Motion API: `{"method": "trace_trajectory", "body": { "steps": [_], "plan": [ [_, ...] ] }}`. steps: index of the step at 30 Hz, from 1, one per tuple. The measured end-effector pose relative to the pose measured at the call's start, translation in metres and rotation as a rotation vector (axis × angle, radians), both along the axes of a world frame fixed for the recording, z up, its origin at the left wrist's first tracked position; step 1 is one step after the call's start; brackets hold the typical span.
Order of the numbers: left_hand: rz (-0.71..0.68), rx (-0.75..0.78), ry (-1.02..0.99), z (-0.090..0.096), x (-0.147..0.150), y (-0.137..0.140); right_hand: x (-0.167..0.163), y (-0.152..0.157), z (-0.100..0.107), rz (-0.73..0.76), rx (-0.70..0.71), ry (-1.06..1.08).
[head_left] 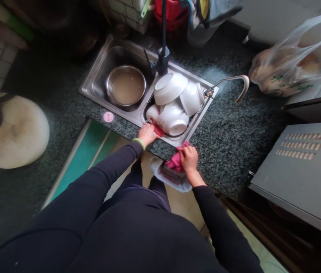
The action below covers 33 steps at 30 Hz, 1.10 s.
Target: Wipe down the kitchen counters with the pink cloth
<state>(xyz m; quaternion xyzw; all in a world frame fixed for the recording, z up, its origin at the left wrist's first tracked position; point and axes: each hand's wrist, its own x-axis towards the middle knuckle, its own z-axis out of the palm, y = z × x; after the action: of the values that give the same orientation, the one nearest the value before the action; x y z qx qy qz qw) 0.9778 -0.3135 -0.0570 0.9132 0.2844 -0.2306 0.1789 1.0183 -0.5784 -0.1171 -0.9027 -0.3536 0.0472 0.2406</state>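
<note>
At the front edge of the sink, my left hand (147, 133) is closed on a flat red thing (158, 129), whose kind I cannot make out. My right hand (188, 157) grips a bunched pink cloth (175, 162) at the counter's front edge, near the sink's right corner. Just beyond my left hand, white bowls (171, 88) are piled in the right basin, some tilted or upside down. A small cup-like white piece (152, 112) lies among them. In the left basin stands a round metal bowl (126, 85) of cloudy, brownish liquid.
A black faucet (163, 60) rises behind the sink (92, 81), and a curved metal spout (244, 81) stands to its right. The speckled counter (223, 140) holds a plastic bag (285, 72), a grey metal appliance (299, 170) and a round cutting board (21, 132). A plastic bag (164, 178) hangs below the edge.
</note>
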Motion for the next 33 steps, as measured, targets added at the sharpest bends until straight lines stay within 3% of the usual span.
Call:
{"method": "trace_trajectory", "body": {
  "steps": [2,4,10,12,14,17,21,25,30,33],
  "plan": [
    [0.001,0.0,-0.002,-0.001,0.0,0.0,0.001,-0.02,-0.001,-0.034,-0.002,-0.025],
    [0.005,-0.004,-0.007,-0.001,-0.001,0.0,-0.001,-0.019,-0.003,-0.052,0.005,-0.04],
    [0.006,-0.002,-0.008,-0.002,0.0,0.0,-0.012,0.068,-0.005,0.045,0.005,-0.008],
    [0.001,-0.001,-0.006,-0.002,0.0,0.001,-0.013,0.081,-0.002,0.048,-0.002,0.002],
    [-0.003,0.003,0.0,-0.003,0.0,0.002,-0.011,0.07,-0.001,0.034,-0.003,0.011],
    [-0.008,0.01,0.01,-0.005,0.001,0.004,-0.006,0.02,-0.002,-0.037,-0.009,0.016],
    [-0.015,0.009,-0.002,-0.006,0.001,0.004,0.0,-0.031,-0.003,-0.279,0.024,0.008],
    [-0.024,0.004,-0.02,-0.004,0.0,0.003,-0.01,-0.018,-0.003,-0.492,0.113,0.014],
    [-0.018,-0.005,-0.022,-0.002,-0.001,0.002,-0.027,0.02,-0.011,-0.501,0.01,0.074],
    [-0.014,-0.016,-0.026,-0.002,-0.001,0.002,-0.012,0.031,-0.015,-0.487,-0.022,0.051]
  ]
}}
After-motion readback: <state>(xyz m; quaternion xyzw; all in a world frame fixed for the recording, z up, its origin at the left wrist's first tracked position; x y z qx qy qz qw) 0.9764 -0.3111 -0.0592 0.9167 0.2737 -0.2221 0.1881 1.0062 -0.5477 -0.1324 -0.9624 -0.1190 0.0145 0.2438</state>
